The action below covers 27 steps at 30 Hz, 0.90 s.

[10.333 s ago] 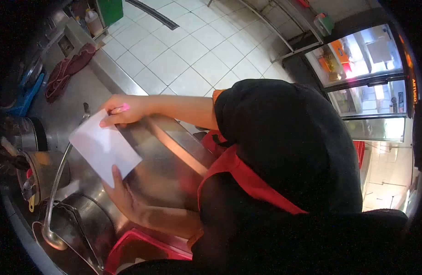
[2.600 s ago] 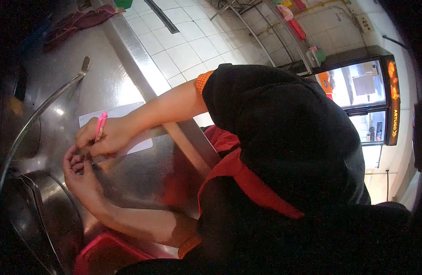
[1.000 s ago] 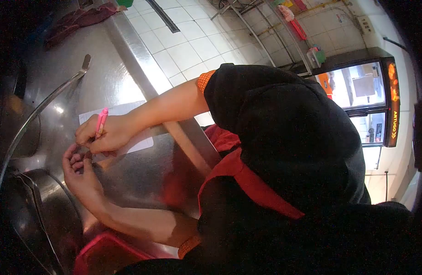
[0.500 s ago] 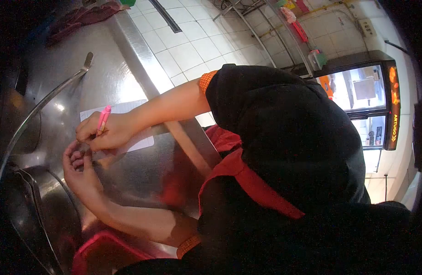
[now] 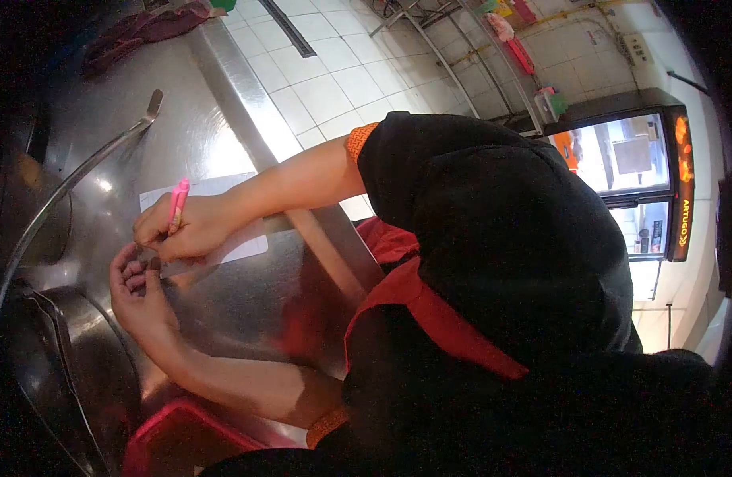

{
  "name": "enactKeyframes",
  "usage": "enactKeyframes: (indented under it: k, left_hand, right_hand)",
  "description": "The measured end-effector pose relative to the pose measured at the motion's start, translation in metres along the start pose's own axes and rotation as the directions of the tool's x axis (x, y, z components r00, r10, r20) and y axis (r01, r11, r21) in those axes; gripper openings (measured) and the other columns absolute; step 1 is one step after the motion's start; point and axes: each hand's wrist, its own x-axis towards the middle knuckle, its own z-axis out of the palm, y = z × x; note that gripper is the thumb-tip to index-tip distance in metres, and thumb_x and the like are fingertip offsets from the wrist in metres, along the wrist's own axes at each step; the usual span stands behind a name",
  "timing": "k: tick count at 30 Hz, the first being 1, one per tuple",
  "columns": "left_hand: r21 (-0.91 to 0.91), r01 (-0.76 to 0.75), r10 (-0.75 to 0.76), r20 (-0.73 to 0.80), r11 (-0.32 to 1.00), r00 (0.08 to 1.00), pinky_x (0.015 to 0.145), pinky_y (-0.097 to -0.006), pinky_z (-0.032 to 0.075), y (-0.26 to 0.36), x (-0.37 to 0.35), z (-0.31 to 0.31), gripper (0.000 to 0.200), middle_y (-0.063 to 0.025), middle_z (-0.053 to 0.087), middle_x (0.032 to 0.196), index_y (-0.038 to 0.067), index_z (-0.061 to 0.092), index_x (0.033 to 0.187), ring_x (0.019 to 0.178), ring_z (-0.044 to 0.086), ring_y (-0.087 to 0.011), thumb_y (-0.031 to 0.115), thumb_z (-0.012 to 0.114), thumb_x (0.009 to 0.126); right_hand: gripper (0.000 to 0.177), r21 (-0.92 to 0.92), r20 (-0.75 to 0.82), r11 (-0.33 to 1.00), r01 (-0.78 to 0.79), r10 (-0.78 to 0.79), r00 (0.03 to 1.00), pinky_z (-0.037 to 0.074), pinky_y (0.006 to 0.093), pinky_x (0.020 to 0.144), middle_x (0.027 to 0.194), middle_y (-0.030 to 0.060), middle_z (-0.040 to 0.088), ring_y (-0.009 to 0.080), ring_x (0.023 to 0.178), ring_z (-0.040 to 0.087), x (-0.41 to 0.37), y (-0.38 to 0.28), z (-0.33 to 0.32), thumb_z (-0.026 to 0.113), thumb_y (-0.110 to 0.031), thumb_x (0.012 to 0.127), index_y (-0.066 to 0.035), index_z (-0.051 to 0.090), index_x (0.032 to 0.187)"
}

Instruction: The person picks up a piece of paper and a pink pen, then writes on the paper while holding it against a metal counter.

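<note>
My right hand (image 5: pixel 189 228), the upper one in the head view, is closed around a pink pen (image 5: pixel 178 205). It rests on a white sheet of paper (image 5: pixel 240 250) with faint ruled lines, lying on the steel table (image 5: pixel 231 294). The pen's lower end is hidden by the fingers. Just below, my left hand (image 5: pixel 143 294) has its fingers curled in, with the thumb raised close to the right fingertips. Whatever its fingers hold, if anything, is too small and dark to make out.
A curved metal rod (image 5: pixel 80 171) arcs along the left, above dark rounded metal vessels (image 5: pixel 96 350). At the bottom is a red-rimmed container (image 5: pixel 179 409). A dark reddish cloth (image 5: pixel 147 36) lies at the table's far end. A lit glass-door fridge (image 5: pixel 620 183) stands across the tiled floor (image 5: pixel 334 79).
The top of the pink pen has tipped slightly to the left and down. Both hands stay in nearly the same place, and the paper lies as before.
</note>
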Motion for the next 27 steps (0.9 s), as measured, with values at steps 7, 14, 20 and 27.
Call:
enactKeyframes:
  k: [7,14,20,27]
  left_hand:
    - [0.087,0.019,-0.018,-0.017,0.996,1.000,0.058,-0.0183,0.037,0.007,0.001,0.003,0.032,-0.0010,0.044,0.074,0.003,0.050,0.095,0.062,0.038,-0.0079,-0.007,0.052,0.064]
    - [0.073,0.011,-0.010,-0.012,0.997,1.000,0.059,-0.0182,0.036,0.006,-0.003,0.000,0.033,-0.0008,0.044,0.074,0.004,0.050,0.096,0.062,0.038,-0.0078,-0.007,0.051,0.065]
    - [0.112,-0.038,0.042,-0.025,0.993,0.999,0.056,-0.0178,0.036,-0.001,0.000,-0.001,0.034,0.0010,0.043,0.068,0.007,0.051,0.097,0.057,0.038,-0.0071,-0.004,0.054,0.065]
    - [0.092,-0.045,0.047,-0.017,0.995,0.999,0.057,-0.0188,0.037,0.000,0.001,0.000,0.034,0.0003,0.044,0.069,0.007,0.051,0.097,0.057,0.039,-0.0077,-0.004,0.054,0.065]
  right_hand:
    - [0.014,0.041,-0.043,0.998,-0.054,0.055,0.998,0.031,0.0279,0.047,0.056,0.0082,0.036,0.0154,0.053,0.040,0.001,0.004,-0.001,0.047,-0.002,0.063,0.002,0.037,0.056]
    - [0.015,-0.095,-0.022,0.987,0.129,-0.132,0.991,0.031,0.0289,0.047,0.056,0.0090,0.035,0.0169,0.054,0.038,0.002,-0.002,-0.001,0.047,-0.002,0.063,0.002,0.035,0.056]
    - [0.016,0.019,-0.030,0.999,0.030,-0.029,0.999,0.032,0.0268,0.044,0.056,0.0075,0.035,0.0137,0.050,0.039,0.000,-0.004,0.000,0.046,-0.002,0.064,0.002,0.034,0.055]
    - [0.015,-0.121,-0.035,0.981,0.153,-0.158,0.987,0.032,0.0259,0.042,0.057,0.0074,0.035,0.0131,0.050,0.040,0.002,0.003,-0.003,0.046,-0.001,0.064,0.002,0.033,0.056]
